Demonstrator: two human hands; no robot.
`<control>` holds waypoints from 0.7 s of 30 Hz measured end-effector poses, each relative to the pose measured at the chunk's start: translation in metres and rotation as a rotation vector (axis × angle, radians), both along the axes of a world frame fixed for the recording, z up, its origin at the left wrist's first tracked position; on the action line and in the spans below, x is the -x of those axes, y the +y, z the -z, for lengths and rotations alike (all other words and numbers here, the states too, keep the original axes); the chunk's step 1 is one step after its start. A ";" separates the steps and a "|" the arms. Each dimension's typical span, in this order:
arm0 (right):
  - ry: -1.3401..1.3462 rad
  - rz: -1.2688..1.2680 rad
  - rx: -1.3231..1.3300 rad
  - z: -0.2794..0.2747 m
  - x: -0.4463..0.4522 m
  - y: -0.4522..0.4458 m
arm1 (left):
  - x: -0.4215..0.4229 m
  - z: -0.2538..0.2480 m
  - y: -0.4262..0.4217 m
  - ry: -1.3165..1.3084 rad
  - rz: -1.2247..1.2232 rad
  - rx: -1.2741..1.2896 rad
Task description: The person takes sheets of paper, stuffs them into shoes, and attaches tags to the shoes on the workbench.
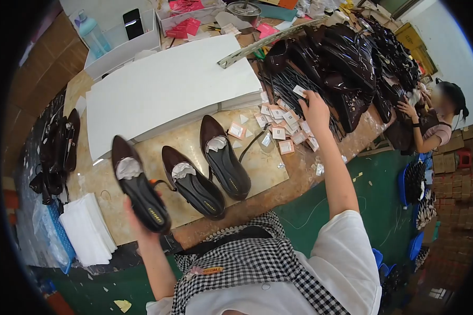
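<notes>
My left hand point(137, 224) grips a dark brown pointed flat shoe point(125, 150) by its heel end, at the left of the board. Crumpled white paper fills its toe. Beside it on the board lie two similar shoes, a middle one point(197, 195) and a right one point(233, 173), both stuffed with paper and with black insoles. At the right, my right hand point(316, 111) pinches a small white tag point(299, 91) just above a bundle of thin black strips point(286, 84). Many loose printed tags point(285, 123) are scattered below that hand.
A stack of white sheets point(168, 89) lies behind the shoes. Glossy dark shoes point(347, 58) are heaped at the right, with a co-worker point(431, 118) beyond. White cloths point(88, 228) and more shoes point(58, 152) lie at the left. A metal ruler point(263, 47) crosses the back.
</notes>
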State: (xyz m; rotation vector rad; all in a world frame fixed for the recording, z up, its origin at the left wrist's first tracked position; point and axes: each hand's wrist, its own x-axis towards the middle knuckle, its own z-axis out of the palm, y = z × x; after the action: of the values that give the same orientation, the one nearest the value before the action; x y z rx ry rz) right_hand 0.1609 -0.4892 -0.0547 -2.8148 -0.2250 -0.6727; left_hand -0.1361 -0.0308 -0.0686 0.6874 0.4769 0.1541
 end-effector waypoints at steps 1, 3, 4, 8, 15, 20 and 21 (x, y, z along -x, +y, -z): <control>-0.034 -0.016 0.101 0.007 -0.015 0.001 | -0.008 -0.007 -0.014 0.004 -0.002 -0.029; -0.093 -0.051 0.298 0.025 -0.038 0.008 | -0.016 -0.016 -0.031 0.016 0.044 0.017; 0.006 -0.037 0.313 0.027 -0.042 0.009 | -0.021 -0.024 -0.037 0.037 0.049 0.013; 0.280 0.053 0.266 -0.003 -0.048 0.011 | -0.027 -0.028 -0.041 0.003 0.155 0.153; 0.753 -0.230 -0.823 -0.100 0.117 0.121 | -0.050 -0.022 -0.042 0.056 0.008 0.020; 1.085 -0.660 -0.802 -0.097 0.192 0.213 | -0.048 -0.033 -0.052 0.124 -0.078 -0.244; 1.025 -0.648 -0.778 -0.089 0.193 0.218 | -0.045 -0.032 -0.052 0.123 -0.089 -0.268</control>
State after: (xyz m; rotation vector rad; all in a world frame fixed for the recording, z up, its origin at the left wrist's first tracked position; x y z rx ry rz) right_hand -0.0319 -0.2714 0.0343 -1.8242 -0.4896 0.6828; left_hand -0.0907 -0.0829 -0.0363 0.9419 0.6114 0.2635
